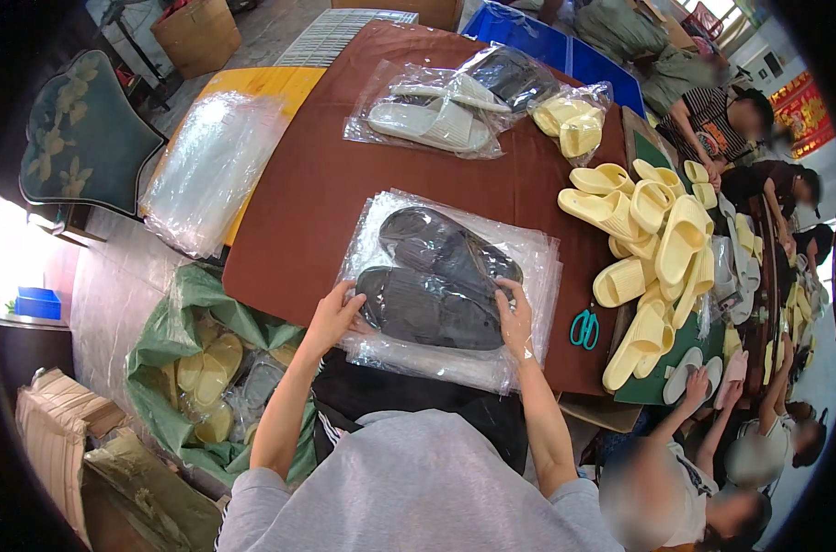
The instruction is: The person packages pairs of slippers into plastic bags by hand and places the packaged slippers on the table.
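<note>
Dark slippers (436, 276) lie between left hand (333, 317) and right hand (515, 317).

Yellow slippers (652, 248) piled w/ teal scissors (584, 328) beside.

My left hand (333, 317) and right hand (515, 317) rest on dark grey slippers (436, 281) in clear, glossy bags (528, 267). The worktop (308, 202) is reddish brown. To my right the slipper pile (652, 248) is pale yellow; the scissors (584, 328) have teal handles. Farther off, one bagged pair (432, 115) is white, another (515, 75) dark grey, a third (570, 124) pale yellow. The sack (174, 340) is green. The chair cushion (82, 133) is dark teal with a pale floral pattern. My sleeves (418, 497) are grey.
</note>
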### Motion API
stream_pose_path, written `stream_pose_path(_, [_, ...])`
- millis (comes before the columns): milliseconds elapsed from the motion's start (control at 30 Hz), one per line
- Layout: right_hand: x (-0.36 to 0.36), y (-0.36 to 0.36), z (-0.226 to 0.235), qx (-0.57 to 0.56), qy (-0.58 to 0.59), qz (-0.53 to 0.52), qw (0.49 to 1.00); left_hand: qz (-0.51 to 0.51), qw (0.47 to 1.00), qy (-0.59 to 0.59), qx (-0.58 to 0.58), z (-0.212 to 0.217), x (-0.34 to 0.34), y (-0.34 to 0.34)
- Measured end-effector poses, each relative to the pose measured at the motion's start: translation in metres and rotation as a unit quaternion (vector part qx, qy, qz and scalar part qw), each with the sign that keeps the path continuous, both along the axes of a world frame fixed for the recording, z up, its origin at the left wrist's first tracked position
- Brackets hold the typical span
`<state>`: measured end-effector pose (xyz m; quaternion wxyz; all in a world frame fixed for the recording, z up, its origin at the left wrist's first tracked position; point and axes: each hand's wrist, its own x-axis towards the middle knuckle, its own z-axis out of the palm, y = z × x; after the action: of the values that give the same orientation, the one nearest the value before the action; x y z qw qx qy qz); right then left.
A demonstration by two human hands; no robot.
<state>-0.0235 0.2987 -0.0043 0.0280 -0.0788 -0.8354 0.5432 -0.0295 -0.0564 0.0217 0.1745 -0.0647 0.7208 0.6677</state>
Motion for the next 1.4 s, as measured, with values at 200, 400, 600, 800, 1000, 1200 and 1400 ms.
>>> stream_pose_path(200, [0.001,-0.01,-0.013,-0.108,0.02,-0.041,0.993,-0.001,0.982,0.037,-0.184,0.016,-0.001,-0.004])
stream_pose_path(400, [0.0,-0.002,-0.019,-0.057,-0.006,-0.041,0.997,-0.021,0.82,0.303,-0.484,0.037,-0.01,0.017])
stream_pose_path(600, [-0.001,-0.01,-0.01,-0.056,-0.048,-0.035,0.997,-0.139,0.859,0.323,-0.373,-0.02,-0.047,0.015])
stream_pose_path(800, [0.001,0.017,0.017,0.008,0.052,-0.036,0.998,-0.162,0.778,0.349,-0.496,-0.036,-0.038,0.029])
stream_pose_path(1000, [0.051,0.115,0.096,0.106,0.055,-0.029,0.992,-0.162,0.786,0.342,-0.488,-0.035,-0.036,0.036])
stream_pose_path(1200, [0.114,0.201,0.161,0.145,0.015,-0.165,0.975,-0.176,0.805,0.323,-0.465,-0.03,-0.036,0.03])
stream_pose_path(1400, [0.065,0.275,0.185,0.123,0.188,-0.37,0.902,-0.176,0.8,0.323,-0.473,-0.025,-0.031,0.028])
